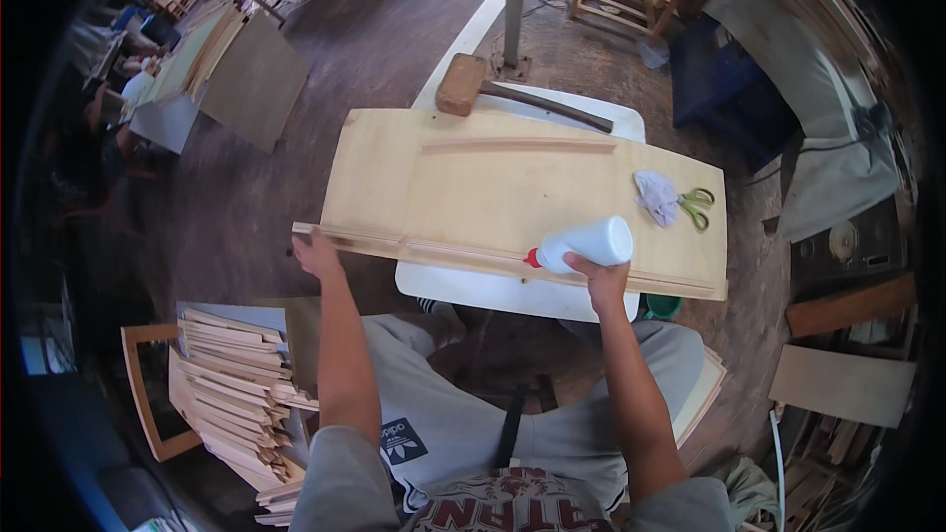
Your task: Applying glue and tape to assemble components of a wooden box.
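My right hand (598, 279) is wrapped round a white glue bottle (588, 239), tilted so its red nozzle points left and down at a long wooden strip (443, 253). This strip runs along the near edge of a pale plywood board (493, 187). My left hand (316, 253) grips the strip's left end, which sticks out a little past the board. A second, shorter wooden strip (517, 146) lies near the board's far edge. At the right of the board rest green-handled scissors (698, 205) beside a crumpled white cloth (655, 197).
A mallet (461, 86) lies at the board's far edge, on the white table (591, 103) beneath. Stacked wooden strips (232, 374) stand by my left leg. A metal post (514, 10) rises beyond the table. At the right are a dark blue box (724, 89) and wood offcuts (843, 386).
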Demonstrator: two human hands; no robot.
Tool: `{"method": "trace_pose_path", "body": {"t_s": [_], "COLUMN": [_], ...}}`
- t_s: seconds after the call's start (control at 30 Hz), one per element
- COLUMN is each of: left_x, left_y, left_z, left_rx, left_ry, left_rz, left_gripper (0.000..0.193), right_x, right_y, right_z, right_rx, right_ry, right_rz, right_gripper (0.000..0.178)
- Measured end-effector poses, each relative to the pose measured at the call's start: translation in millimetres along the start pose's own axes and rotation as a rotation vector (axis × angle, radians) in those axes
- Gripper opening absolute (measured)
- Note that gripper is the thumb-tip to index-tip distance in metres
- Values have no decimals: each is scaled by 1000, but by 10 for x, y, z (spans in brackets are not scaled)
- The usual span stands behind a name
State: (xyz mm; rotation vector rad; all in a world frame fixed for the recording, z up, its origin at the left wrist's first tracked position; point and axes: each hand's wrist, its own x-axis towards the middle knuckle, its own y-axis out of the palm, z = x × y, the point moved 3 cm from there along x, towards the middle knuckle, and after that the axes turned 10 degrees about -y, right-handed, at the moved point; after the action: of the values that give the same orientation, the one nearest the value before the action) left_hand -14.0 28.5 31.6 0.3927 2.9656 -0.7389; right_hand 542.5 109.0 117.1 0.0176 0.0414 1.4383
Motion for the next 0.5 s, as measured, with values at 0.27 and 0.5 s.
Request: {"method": "trace_pose_path", "body": {"t_s": [0.27,0.5], "left_x": [-3075,-3094], "left_y": [686,814], "left_z": [-941,-809], "left_rx": [427,627], "left_ry": [1067,1039], "left_rz": [838,723], "left_gripper": [33,26], "right_x": [-21,-9], "right_y": [-120,-215], "right_z": [16,-6], "right_rx": [-18,6], "right_ry": [-31,-49], "right_rz": [25,14], "right_gripper": [49,50]}}
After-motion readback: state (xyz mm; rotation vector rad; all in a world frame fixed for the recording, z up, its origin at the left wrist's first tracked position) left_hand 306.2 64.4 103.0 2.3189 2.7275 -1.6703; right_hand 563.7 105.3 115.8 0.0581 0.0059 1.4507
